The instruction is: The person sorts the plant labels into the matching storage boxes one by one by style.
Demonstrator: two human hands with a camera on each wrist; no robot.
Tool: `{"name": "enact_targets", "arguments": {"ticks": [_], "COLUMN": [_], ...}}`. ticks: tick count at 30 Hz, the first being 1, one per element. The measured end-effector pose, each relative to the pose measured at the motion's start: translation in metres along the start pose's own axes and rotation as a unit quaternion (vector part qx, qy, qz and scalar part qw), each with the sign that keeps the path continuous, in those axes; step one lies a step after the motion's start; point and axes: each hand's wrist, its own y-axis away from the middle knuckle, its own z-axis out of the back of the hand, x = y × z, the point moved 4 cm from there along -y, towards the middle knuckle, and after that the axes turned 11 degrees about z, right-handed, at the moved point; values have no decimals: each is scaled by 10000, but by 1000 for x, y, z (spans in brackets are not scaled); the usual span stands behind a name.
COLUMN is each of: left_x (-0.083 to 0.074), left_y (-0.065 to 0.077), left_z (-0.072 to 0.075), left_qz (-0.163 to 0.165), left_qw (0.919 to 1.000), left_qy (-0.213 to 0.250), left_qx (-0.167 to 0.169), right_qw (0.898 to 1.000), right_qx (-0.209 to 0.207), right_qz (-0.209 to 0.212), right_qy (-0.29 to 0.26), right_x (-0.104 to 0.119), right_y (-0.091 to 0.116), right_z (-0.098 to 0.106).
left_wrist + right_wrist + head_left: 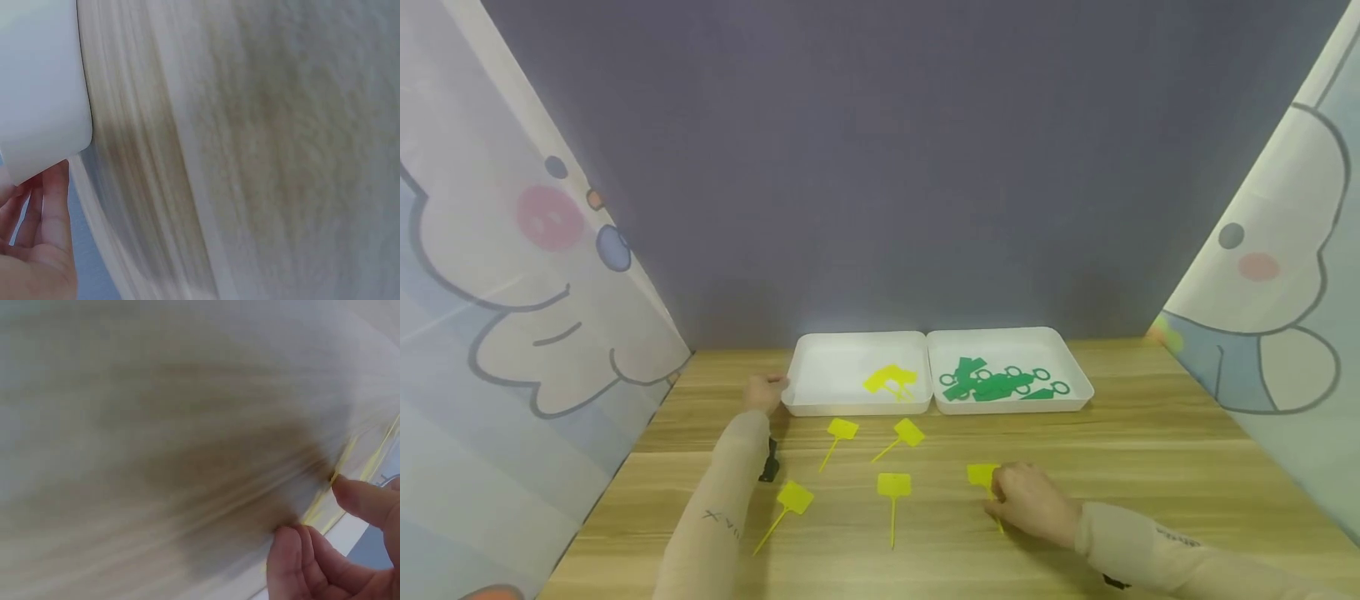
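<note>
My left hand [765,392] is at the left end of a white tray [831,410], its thumb and fingers gripping the wall, as the left wrist view shows. Several yellow label tags with thin stems lie inside this tray near its right side. My right hand [1032,502] is down on the table, thumb and fingertips on either side of a yellow label tag [982,474] whose stem runs partly behind the fingers. In the right wrist view the pinched tag [317,505] shows as a thin yellow line between thumb and fingers.
Several more yellow tags lie spread over the wooden table [940,575], among them one yellow tag [894,485] in the middle. Against the first tray stands a second white tray [1037,340] with several green ring tags [996,386]. Behind both rises a dark grey panel [880,167].
</note>
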Motion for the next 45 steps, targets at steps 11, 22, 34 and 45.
{"name": "enact_targets", "arguments": {"ticks": [11, 22, 34, 45], "left_x": [7, 1, 1, 1], "left_y": [-14, -2, 2, 2], "left_z": [0, 0, 0, 0], "left_qz": [35, 51, -44, -71], "left_qw": [10000, 9999, 9999, 9999], "left_qy": [-9, 127, 44, -25], "left_qx": [-30, -45, -133, -138], "right_qw": [9990, 9977, 9985, 9980], "right_qx": [-327, -304, -42, 132], "right_qz": [314, 603, 446, 282], "right_qy": [-54, -105, -319, -543], "right_x": [-6, -9, -12, -14], "right_y": [1, 2, -1, -5], "right_z": [4, 2, 3, 3]}}
